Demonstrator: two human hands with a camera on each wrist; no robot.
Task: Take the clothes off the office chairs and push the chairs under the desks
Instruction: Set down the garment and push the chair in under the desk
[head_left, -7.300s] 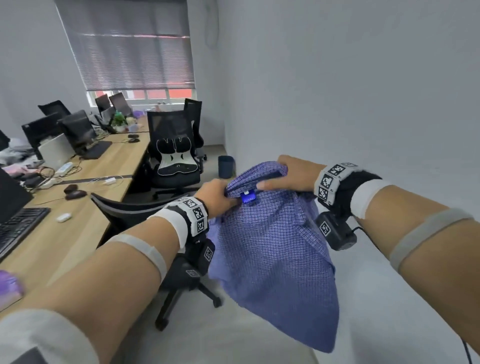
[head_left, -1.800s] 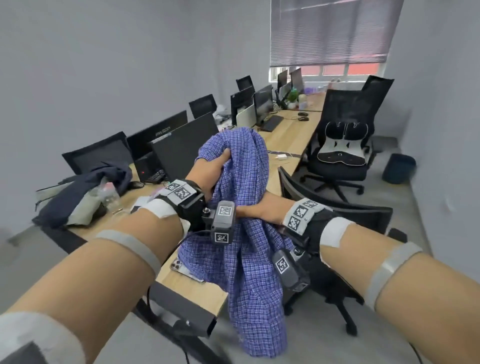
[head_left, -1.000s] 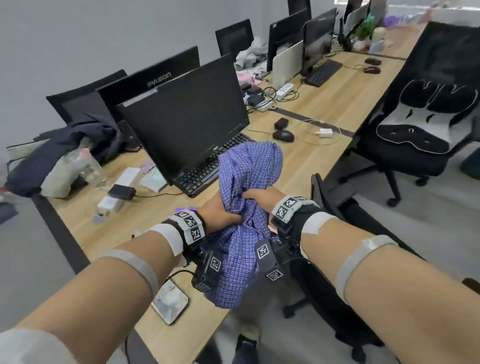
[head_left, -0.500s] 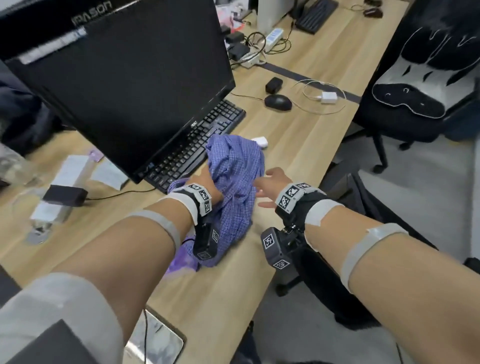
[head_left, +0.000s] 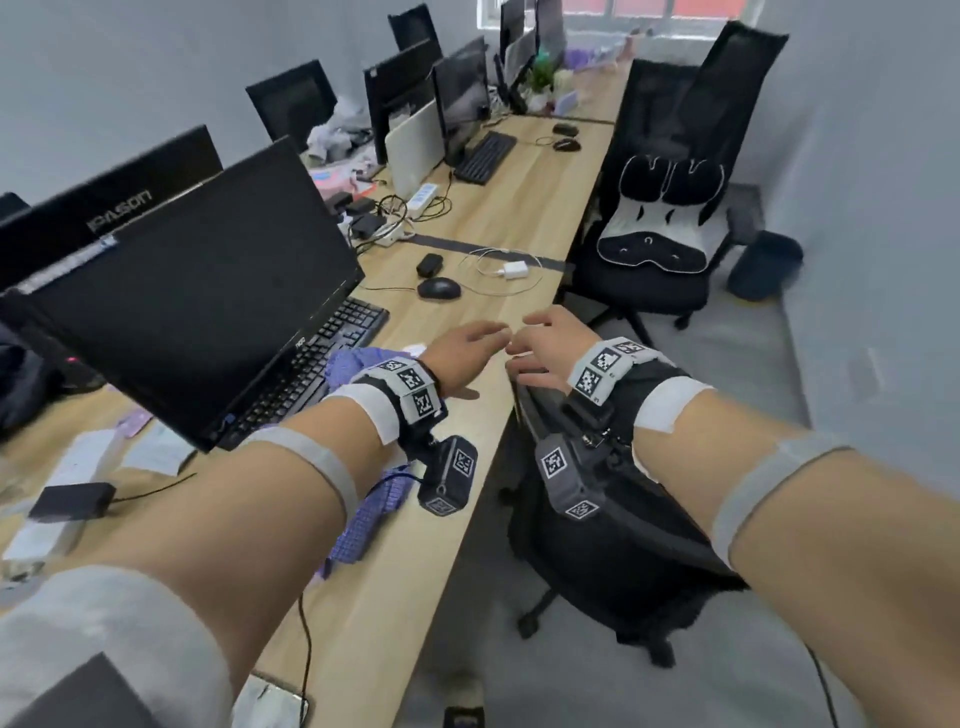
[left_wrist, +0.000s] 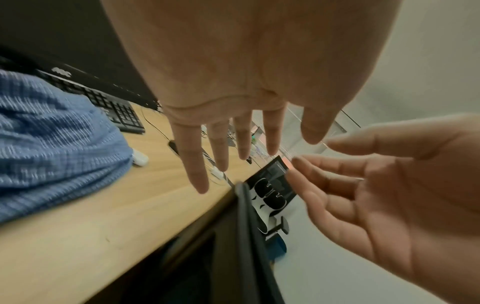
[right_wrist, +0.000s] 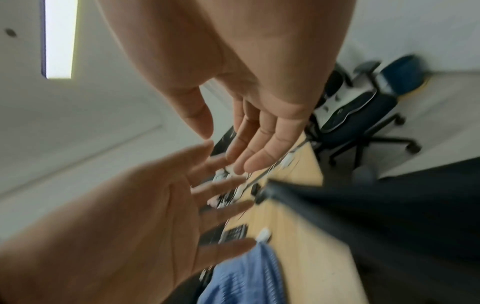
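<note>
The blue checked shirt lies bunched on the wooden desk in front of the keyboard, largely hidden under my left forearm; it also shows in the left wrist view. My left hand hovers over the desk's edge with straight, spread fingers and holds nothing. Beside it, my right hand is open just above the top edge of the near black office chair, which stands close to the desk. A second black chair with a black-and-white cushion stands farther along, partly out from the desk.
A black monitor, keyboard, mouse and white charger occupy the desk. A phone lies at its near edge. A blue bin stands by the right wall; grey floor runs between chairs and wall.
The shirt was carried to the desk and set down. Since half a second ago my left hand has let go of it, and both hands have moved right toward the near chair's back.
</note>
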